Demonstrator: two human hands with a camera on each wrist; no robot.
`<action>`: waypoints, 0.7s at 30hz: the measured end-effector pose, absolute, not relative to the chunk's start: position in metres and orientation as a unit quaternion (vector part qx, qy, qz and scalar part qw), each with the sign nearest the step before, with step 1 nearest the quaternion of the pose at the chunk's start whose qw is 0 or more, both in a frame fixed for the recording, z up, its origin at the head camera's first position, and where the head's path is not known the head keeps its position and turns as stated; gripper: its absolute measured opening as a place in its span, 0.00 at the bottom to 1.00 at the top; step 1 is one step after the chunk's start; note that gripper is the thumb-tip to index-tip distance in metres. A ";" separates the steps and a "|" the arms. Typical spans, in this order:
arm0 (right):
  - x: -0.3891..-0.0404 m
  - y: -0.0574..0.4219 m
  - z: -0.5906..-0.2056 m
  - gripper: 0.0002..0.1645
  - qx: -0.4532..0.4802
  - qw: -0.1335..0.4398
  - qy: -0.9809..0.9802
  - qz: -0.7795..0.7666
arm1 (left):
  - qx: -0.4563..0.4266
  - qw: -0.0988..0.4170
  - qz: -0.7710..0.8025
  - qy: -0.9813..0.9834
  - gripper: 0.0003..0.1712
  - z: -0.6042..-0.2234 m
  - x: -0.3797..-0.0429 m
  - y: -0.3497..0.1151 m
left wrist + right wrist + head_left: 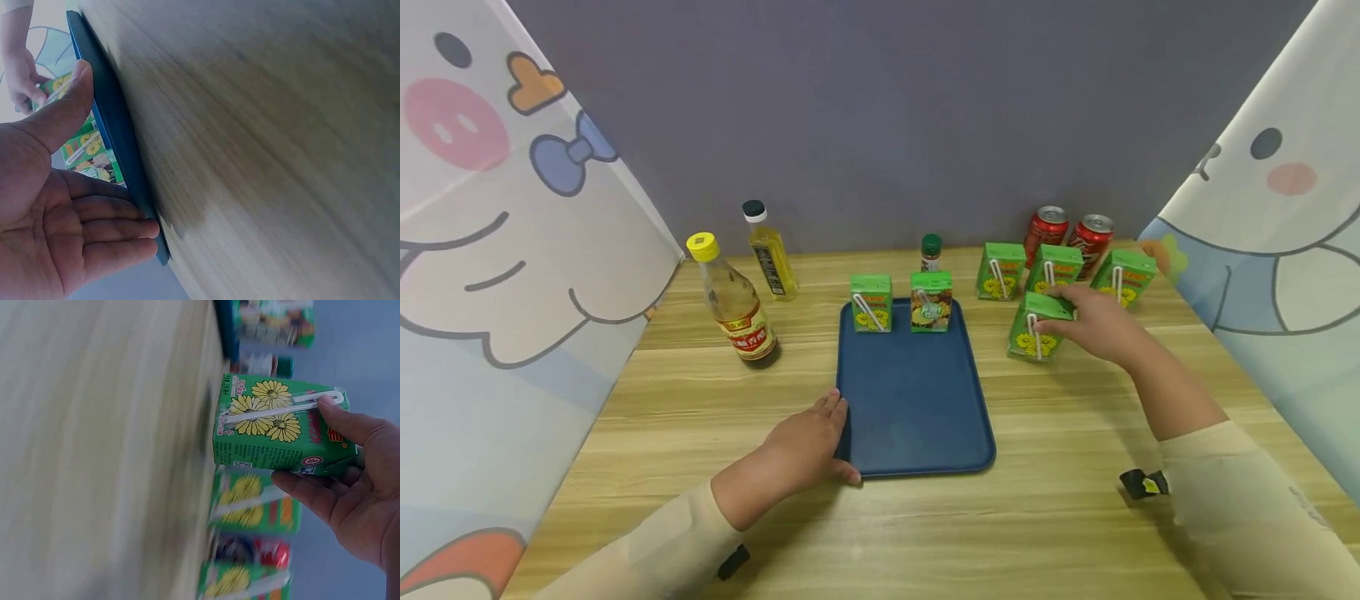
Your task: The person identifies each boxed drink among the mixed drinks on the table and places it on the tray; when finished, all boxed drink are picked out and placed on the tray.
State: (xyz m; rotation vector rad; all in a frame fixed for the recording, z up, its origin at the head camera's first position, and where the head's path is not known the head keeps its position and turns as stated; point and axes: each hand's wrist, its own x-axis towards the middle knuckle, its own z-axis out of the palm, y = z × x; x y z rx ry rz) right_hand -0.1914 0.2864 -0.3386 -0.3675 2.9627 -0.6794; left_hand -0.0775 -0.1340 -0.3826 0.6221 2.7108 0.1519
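My right hand (1099,323) pinches a green drink carton (1028,337) near its top, right of the tray. In the right wrist view, the thumb lies on the front of this carton (269,425), by its white straw, and the fingers are behind. My left hand (801,442) rests against the near left edge of a dark blue tray (917,408), its fingers straight. The left wrist view shows its thumb and fingertips touching the tray's rim (115,119). At the tray's far end stand a flowered green carton (871,315) and a green-and-brown carton (931,312).
More green cartons (1000,271) stand at the back right, before two red cans (1047,229). A green-capped small bottle (931,250) is behind the tray. To the left stand a yellow-capped sauce bottle (741,312) and an oil bottle (773,262). Walls enclose the back and sides.
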 end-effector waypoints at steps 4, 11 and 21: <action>-0.191 0.256 -0.332 0.41 -0.150 0.027 0.962 -0.226 | 0.221 0.176 0.052 0.958 0.64 -0.383 -0.077 -0.134; -0.190 0.199 -0.330 0.39 -0.202 0.044 0.949 -0.239 | 0.217 0.181 0.048 0.958 0.64 -0.382 -0.076 -0.134; -0.191 0.131 -0.347 0.34 -0.257 0.062 0.937 -0.230 | 0.215 0.179 0.047 0.959 0.63 -0.381 -0.076 -0.132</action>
